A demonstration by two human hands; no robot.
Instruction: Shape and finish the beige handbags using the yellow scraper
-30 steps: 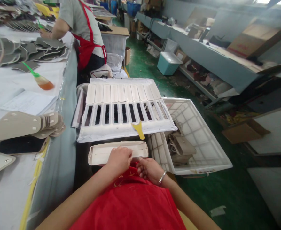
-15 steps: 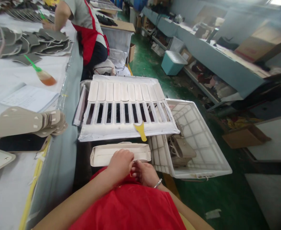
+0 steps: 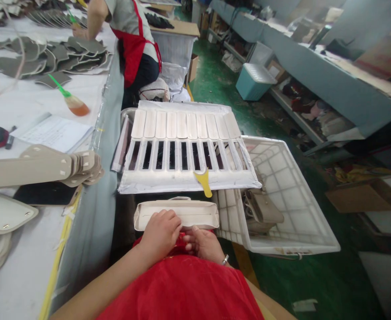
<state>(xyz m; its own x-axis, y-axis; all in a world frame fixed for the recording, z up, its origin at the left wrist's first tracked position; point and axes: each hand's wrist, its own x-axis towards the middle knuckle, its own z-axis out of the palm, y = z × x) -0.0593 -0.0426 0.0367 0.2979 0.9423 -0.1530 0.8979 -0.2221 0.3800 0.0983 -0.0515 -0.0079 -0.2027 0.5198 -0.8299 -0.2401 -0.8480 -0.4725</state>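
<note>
A long cream handbag (image 3: 195,212) lies across my lap, one flat side up, with a thin strap loop at its far edge. My left hand (image 3: 160,229) curls over its near edge left of the middle, fingers on the cream panel. Close beside it my right hand (image 3: 203,242), with a bracelet at the wrist, pinches the near edge between thumb and curled fingers. Just beyond the bag is a white slotted rack (image 3: 168,181) with a row of cream strips (image 3: 182,125) along its far half. A yellow forked scraper (image 3: 204,182) rests on the rack's near edge.
At right stands a white plastic crate (image 3: 292,186) holding a beige handbag (image 3: 264,209). The left table carries beige straps (image 3: 45,169), a glue bottle (image 3: 75,104), paper (image 3: 53,133) and grey pieces (image 3: 51,55). A co-worker (image 3: 135,44) in a red apron sits ahead.
The view has shifted slightly, so the scene sits further right. My left hand has moved left along the bag's edge, leaving a wider gap between my hands.
</note>
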